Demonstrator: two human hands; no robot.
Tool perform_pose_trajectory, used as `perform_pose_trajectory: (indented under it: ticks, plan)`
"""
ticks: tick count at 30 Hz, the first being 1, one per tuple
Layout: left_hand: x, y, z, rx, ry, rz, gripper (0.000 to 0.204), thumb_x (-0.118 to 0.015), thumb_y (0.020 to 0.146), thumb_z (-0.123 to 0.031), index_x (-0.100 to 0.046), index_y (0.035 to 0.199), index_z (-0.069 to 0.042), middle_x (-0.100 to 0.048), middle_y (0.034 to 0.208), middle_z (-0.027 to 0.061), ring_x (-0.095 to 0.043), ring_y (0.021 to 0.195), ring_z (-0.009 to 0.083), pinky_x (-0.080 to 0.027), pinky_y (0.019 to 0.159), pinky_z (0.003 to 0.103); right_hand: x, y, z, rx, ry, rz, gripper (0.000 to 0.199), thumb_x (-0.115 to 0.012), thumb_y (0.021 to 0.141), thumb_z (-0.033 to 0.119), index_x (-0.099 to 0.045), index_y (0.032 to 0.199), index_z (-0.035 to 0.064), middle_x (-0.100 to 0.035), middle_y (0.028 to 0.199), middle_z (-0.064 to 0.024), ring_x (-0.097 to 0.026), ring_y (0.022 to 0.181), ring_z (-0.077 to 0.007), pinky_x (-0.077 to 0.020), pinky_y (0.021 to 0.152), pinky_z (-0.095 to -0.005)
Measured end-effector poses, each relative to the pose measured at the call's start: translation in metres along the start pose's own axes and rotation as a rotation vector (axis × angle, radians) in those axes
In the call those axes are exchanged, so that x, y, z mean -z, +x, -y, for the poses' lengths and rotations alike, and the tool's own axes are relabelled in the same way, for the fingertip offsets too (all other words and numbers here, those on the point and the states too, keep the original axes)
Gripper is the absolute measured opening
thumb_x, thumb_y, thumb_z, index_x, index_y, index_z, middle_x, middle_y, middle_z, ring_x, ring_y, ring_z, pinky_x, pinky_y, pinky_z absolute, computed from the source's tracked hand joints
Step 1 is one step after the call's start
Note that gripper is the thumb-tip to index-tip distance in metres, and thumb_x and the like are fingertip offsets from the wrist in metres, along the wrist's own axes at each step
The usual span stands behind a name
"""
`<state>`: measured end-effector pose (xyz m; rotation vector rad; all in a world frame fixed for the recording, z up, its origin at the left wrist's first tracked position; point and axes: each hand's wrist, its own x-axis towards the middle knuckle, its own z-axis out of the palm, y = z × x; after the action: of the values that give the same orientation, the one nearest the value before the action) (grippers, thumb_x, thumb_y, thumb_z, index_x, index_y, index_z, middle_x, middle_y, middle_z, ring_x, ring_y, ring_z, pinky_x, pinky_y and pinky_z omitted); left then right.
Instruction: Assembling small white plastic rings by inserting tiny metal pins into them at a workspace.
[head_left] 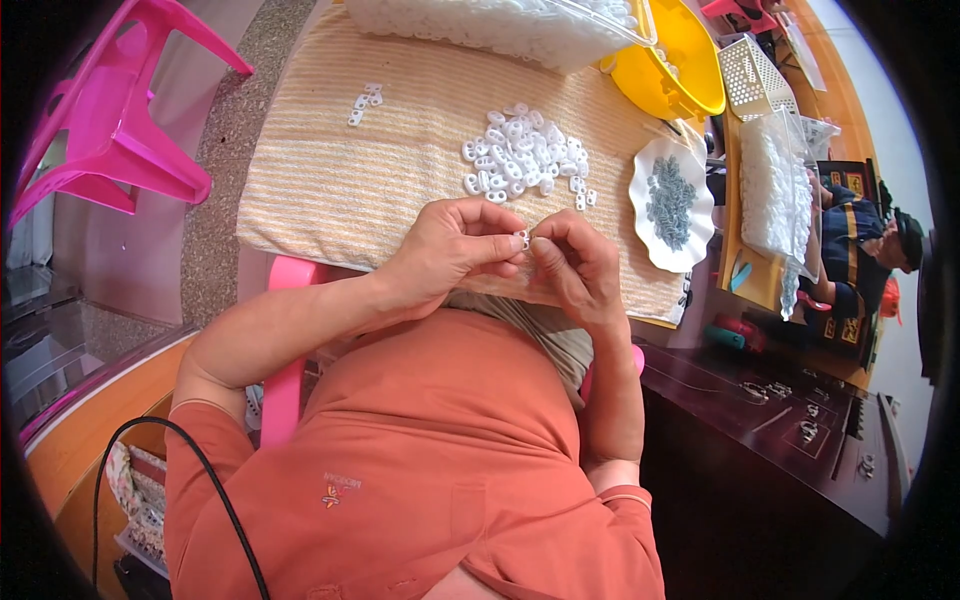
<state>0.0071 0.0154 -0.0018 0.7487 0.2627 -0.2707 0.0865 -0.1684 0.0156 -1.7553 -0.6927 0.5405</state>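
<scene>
Between my two hands is a small white plastic piece with holes [523,238], held just over the near edge of the towel-covered table. My left hand [445,250] pinches it between thumb and forefinger. The thumb and forefinger of my right hand [578,262] are closed at the piece's right side; whether they also grip a smaller part is too small to tell. Just beyond my fingers lies a loose heap of similar white plastic pieces [525,150]. To the right, a white scalloped plate [642,205] carries many tiny grey parts [672,203].
Several white pieces [364,102] lie apart at the far left of the striped towel [310,170]. A clear bin of white parts [480,28] and a yellow basin [690,85] stand at the back. A pink chair [130,130] is left; another person [855,230] sits far right.
</scene>
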Motion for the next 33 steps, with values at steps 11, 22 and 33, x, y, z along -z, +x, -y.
perform_pose_trajectory:
  ticks: [11, 22, 33]
  plan:
    - [-0.002, -0.001, -0.001, 0.012, 0.045, -0.027, 0.016, -0.068, 0.087, -0.007, -0.064, 0.102, -0.003, -0.064, 0.092, 0.0039, -0.063, 0.081, 0.0104, -0.055, 0.074, 0.023, -0.003, 0.002, 0.021, 0.349, -0.561, -0.068, 0.008, -0.063, 0.084, 0.000, -0.057, 0.090, 0.0014, -0.057, 0.083, -0.0132, -0.062, 0.068, -0.0309, -0.0493, 0.058, -0.0385]
    - [-0.001, -0.002, -0.002, 0.031, 0.094, -0.024, 0.014, -0.070, 0.086, -0.011, -0.064, 0.097, -0.004, -0.064, 0.083, 0.0022, -0.061, 0.070, 0.0087, -0.054, 0.066, 0.022, -0.005, -0.002, 0.028, 0.373, -0.617, -0.049, 0.011, -0.065, 0.081, 0.000, -0.058, 0.090, 0.0026, -0.057, 0.082, -0.0117, -0.062, 0.067, -0.0310, -0.0491, 0.057, -0.0391]
    - [0.000, -0.004, -0.002, 0.053, 0.021, -0.004, 0.014, -0.068, 0.087, -0.010, -0.062, 0.098, -0.005, -0.062, 0.084, 0.0018, -0.061, 0.068, 0.0088, -0.054, 0.063, 0.022, -0.005, 0.000, 0.008, 0.359, -0.284, -0.040, 0.011, -0.066, 0.083, -0.002, -0.062, 0.093, -0.0013, -0.061, 0.087, -0.0109, -0.059, 0.069, -0.0158, -0.0479, 0.058, -0.0253]
